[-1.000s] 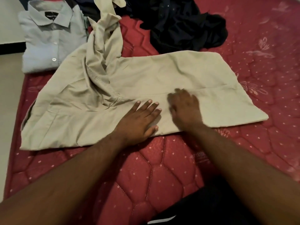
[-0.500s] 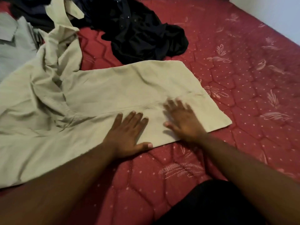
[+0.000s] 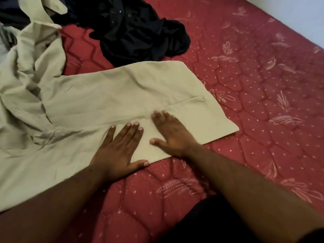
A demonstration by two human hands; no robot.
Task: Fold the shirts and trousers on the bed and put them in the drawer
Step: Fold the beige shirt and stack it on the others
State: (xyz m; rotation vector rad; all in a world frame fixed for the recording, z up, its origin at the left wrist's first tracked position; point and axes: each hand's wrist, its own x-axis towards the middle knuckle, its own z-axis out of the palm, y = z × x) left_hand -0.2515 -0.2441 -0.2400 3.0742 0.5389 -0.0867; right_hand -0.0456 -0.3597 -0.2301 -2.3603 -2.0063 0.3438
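The bed under me was a red quilted mattress with a pale leaf pattern and small dots, a strip of pale wall showing past its far right corner. Over the last second my view had swung to the right, so the folded light-blue collared shirt that had been at the far left slipped out of the picture, leaving only a blur at that edge. My left hand had barely shifted, lying flat with straight fingers on the beige cotton trousers, thumb at the near hem. My right hand, blurred in motion, had slid a little toward the leg end along the crease, fingers spread and pressing, gripping nothing. I judged this as smoothing the laid-out leg before the next fold, so the trousers were only part done: the waist end at the left was still bunched, and no drawer was in sight. Counting: one pair of beige trousers under two hands, and one crumpled heap of dark navy cloth just beyond them; how many garments it held I could not tell.
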